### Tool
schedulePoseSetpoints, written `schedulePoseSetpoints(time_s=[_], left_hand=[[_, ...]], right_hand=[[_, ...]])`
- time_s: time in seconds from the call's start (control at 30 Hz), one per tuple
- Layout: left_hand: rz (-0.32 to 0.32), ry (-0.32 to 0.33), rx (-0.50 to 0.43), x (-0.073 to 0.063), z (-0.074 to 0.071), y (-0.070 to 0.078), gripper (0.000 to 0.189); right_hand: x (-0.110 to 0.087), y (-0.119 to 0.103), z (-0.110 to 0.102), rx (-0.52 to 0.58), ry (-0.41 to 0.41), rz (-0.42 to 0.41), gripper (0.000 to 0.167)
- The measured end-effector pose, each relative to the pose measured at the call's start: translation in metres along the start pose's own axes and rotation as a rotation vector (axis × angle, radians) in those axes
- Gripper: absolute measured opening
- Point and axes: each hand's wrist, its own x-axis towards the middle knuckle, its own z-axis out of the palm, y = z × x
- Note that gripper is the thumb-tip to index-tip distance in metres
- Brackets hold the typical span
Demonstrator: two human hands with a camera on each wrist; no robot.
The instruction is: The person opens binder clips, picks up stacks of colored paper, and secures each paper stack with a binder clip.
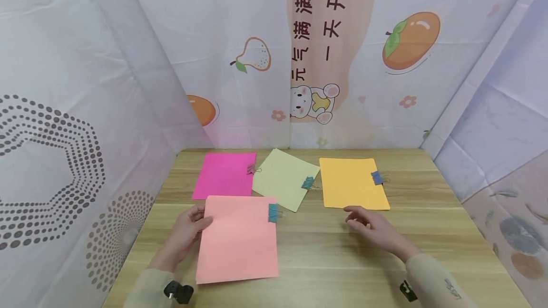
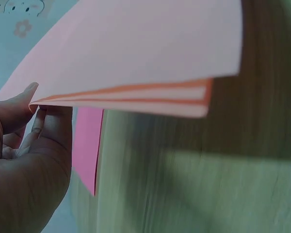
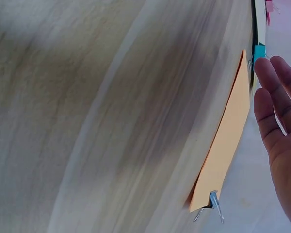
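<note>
My left hand (image 1: 188,232) pinches the left edge of a salmon-pink paper stack (image 1: 239,241), thumb on top and fingers beneath. A teal binder clip (image 1: 272,213) grips the stack's upper right edge. In the left wrist view the layered sheets (image 2: 150,94) fan slightly apart at their near edge, raised above the table. My right hand (image 1: 376,232) hovers over the wood with loosely bent fingers and nothing in them, just below the yellow-orange paper stack (image 1: 351,184). That stack carries a blue binder clip (image 1: 376,178) on its right edge.
Behind lie a magenta paper stack (image 1: 224,175) with a dark pink clip (image 1: 250,169) and a tilted pale green stack (image 1: 282,179) with a teal clip (image 1: 308,183). Printed curtains (image 1: 239,13) enclose the wooden table (image 1: 325,270) at the back and sides.
</note>
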Motion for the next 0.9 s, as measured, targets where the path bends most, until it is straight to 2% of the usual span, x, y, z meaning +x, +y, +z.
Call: schedulePoseSetpoints(time_s=[0.43, 0.67, 0.9], left_hand=[[-0.044, 0.027, 0.114, 0.004, -0.03, -0.005, 0.042], [-0.092, 0.047, 0.196, 0.005, -0.036, -0.006, 0.047], [-0.098, 0.095, 0.281, 0.011, -0.038, -0.009, 0.055]], right_hand=[[-0.006, 0.009, -0.004, 0.014, -0.005, 0.021, 0.045], [-0.01, 0.014, -0.006, 0.009, -0.003, 0.027, 0.045], [-0.008, 0.015, -0.009, -0.003, 0.021, 0.043, 0.043]])
